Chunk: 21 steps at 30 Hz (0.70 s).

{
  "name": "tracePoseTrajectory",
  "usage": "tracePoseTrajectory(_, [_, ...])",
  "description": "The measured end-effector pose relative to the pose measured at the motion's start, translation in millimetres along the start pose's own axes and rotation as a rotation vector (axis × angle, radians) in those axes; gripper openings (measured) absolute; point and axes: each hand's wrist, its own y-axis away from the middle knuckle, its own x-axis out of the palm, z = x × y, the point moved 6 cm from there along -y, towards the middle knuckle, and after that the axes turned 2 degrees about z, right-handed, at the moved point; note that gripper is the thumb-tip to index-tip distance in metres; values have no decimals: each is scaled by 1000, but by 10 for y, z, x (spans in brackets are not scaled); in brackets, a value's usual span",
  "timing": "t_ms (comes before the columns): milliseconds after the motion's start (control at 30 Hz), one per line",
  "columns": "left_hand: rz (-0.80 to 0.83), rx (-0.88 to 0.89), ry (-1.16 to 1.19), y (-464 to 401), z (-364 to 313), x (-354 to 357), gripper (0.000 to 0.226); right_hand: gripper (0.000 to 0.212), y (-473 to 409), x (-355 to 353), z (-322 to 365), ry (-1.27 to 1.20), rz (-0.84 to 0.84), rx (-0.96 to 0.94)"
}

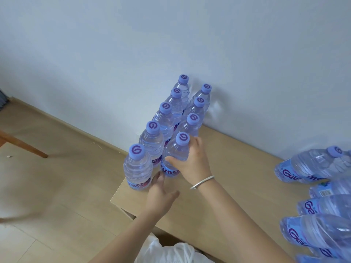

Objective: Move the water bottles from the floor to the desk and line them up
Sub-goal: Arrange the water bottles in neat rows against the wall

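The nearest bottle of the left row [138, 168] is standing at the table [237, 179] corner, right by the edge, so a careless nudge could be sending it to the floor [57, 186]. The left hand [159, 194] is reaching in beside it with loose, straight fingers, its grip holding nothing. The right hand [191, 164] is wrapping its grip around the front bottle of the right row [175, 154], setting it upright; bumping neighbours could be toppling both tight rows. These are clear bottles with purple caps. More bottles [313, 164] are lying at the right.
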Motion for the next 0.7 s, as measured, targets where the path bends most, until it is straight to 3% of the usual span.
tracePoseTrajectory(233, [-42, -63, 32, 38, -11, 73, 86, 71, 97, 45, -68, -58, -29, 6])
tracePoseTrajectory(400, [-9, -147, -32, 184, -36, 315, 72, 82, 213, -126, -95, -108, -14, 41])
tracePoseTrajectory(567, [241, -19, -115, 311, -330, 847, 67, 58, 636, -947, -311, -2, -272, 52])
tracePoseTrajectory(700, [470, 134, -331, 506, -648, 1416, 67, 44, 1165, -1910, -643, 181, -546, 189])
